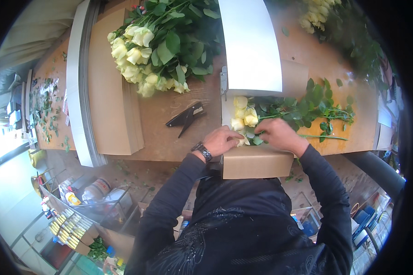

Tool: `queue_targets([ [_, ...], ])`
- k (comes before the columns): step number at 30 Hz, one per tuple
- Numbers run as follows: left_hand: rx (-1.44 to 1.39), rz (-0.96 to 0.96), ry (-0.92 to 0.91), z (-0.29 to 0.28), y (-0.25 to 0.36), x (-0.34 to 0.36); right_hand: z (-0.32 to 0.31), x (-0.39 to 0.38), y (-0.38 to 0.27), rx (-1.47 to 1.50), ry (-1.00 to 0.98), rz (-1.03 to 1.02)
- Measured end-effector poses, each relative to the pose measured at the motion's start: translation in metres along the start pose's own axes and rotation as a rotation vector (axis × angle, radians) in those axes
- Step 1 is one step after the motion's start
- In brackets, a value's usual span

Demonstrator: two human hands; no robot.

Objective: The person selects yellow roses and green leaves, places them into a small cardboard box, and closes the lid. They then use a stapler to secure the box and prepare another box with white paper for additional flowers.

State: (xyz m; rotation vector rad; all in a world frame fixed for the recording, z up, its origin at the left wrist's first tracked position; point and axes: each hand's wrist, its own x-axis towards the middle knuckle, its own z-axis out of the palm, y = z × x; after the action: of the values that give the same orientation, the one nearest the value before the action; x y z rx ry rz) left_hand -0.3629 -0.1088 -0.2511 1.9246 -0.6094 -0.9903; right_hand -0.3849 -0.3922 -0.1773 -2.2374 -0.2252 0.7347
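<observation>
My left hand [221, 141], with a dark watch at the wrist, has its bent fingers at the head of a pale yellow rose [243, 140]. From the other side my right hand [282, 135] curls its fingers closed by the same rose, just below the bloom; the exact grip is partly hidden. Several cream-yellow roses [244, 114] lie just beyond, heads to the left and leafy stems [312, 110] to the right. They rest on a cardboard sheet with a white far flap [252, 46] and a brown near flap [258, 164] bent over the table edge.
A black stapler [187, 117] lies on the brown table [163, 144], left of my hands. Behind it is a large bunch of cream roses [140, 55]. Stacked cardboard sheets [110, 91] stand farther left, more roses [319, 13] at the far right. A metal clip [223, 80] touches the white flap.
</observation>
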Motion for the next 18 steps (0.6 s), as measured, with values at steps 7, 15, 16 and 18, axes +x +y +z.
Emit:
queue_targets([
  [7,0.002,0.039,0.063,0.004,-0.007,0.005,0.002,0.005,0.025,-0.478,0.386,-0.109],
  [15,0.02,0.058,-0.018,-0.004,-0.008,0.008,-0.017,-0.002,0.022,-0.555,0.584,-0.275],
  [16,0.019,0.058,-0.011,-0.003,-0.008,0.008,-0.024,-0.006,0.018,-0.531,0.593,-0.293],
  [18,0.011,0.059,0.009,0.0,-0.008,0.008,-0.039,-0.013,0.009,-0.487,0.605,-0.32],
])
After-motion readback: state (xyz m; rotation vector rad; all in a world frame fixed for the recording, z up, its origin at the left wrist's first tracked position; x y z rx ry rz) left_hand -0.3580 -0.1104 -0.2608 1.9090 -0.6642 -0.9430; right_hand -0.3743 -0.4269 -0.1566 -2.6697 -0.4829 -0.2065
